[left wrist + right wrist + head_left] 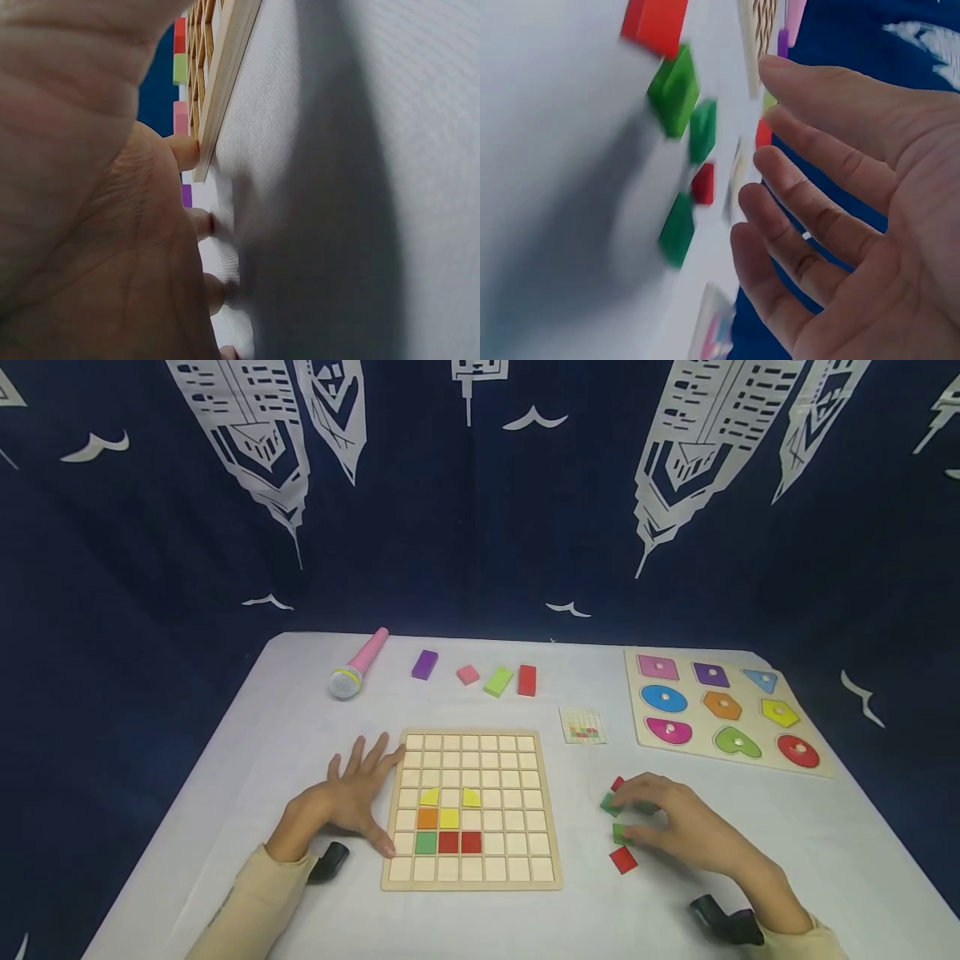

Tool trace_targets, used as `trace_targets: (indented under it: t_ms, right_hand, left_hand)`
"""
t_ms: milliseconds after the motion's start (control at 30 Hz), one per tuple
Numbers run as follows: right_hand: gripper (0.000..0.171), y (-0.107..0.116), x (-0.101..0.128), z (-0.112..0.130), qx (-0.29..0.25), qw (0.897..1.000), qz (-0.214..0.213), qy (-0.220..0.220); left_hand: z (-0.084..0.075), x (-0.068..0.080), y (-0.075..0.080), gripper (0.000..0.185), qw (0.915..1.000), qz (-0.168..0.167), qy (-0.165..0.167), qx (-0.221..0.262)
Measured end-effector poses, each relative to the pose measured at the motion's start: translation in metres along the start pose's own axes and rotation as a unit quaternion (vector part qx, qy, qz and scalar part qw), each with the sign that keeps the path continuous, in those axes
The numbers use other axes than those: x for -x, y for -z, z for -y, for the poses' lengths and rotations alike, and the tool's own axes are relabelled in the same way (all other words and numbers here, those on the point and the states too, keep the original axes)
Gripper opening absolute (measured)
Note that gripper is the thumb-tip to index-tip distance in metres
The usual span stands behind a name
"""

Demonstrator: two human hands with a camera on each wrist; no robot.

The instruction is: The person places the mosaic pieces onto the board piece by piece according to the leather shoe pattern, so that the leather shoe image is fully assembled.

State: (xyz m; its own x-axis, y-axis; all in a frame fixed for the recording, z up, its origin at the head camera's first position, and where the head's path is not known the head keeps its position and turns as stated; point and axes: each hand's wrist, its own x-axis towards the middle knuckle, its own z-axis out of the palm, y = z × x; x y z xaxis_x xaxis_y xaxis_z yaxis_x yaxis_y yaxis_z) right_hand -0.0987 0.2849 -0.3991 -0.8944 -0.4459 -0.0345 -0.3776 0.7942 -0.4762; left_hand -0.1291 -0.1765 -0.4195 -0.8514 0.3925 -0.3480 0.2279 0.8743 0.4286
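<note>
Nearest to the camera, the head view shows the left hand [352, 797] lying flat on the white table [225, 827], fingers spread and straight, holding nothing; its fingertips touch the left edge of the wooden grid board [471, 810]. The left wrist view confirms this from very close: the palm [90, 225] fills the picture, and one fingertip rests against the corner of the board [225, 67], which the head view cannot show so exactly.

On the other side, the right hand [678, 827] hovers over a small group of loose tiles beside the board. From the head view its back hides some of them; only a red tile [623, 859] near the wrist and green tiles [611, 804] at the fingertips are seen. The right wrist view looks under the hand: the fingers [802, 217] are open and only lightly bent, gripping nothing, apart from the tiles. There I count three green tiles [675, 90] and small red ones, though the picture is blurred.

Inside the board, yellow, orange, green and red tiles already sit in the lower left cells.

Farther away lie a small pattern card [582, 726] and a shape puzzle [723, 710] at the right. At the far edge are a pink microphone [358, 664] and a row of purple, pink, green and red blocks [498, 680].
</note>
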Motion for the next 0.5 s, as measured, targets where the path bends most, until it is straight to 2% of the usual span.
trace_targets:
  t_ms: [100, 233, 400, 500]
  right_hand:
    - [0.036, 0.003, 0.0, -0.014, -0.01, 1.0, -0.011, 0.005]
    - [0.037, 0.005, -0.001, -0.025, -0.021, 1.0, -0.012, -0.012]
    - [0.032, 0.001, 0.0, -0.027, -0.055, 0.998, 0.018, -0.03]
    - [0.033, -0.003, 0.0, -0.024, -0.057, 0.997, 0.039, -0.044]
  left_hand:
    - [0.0, 0.001, 0.001, 0.15, 1.0, -0.004, 0.001, 0.003]
    - [-0.001, 0.001, 0.001, 0.15, 1.0, -0.006, -0.001, 0.008]
    - [-0.002, 0.001, 0.001, 0.15, 0.9999, -0.005, 0.0, 0.013]
    - [-0.002, 0.002, 0.001, 0.149, 0.9999, -0.007, -0.001, 0.012]
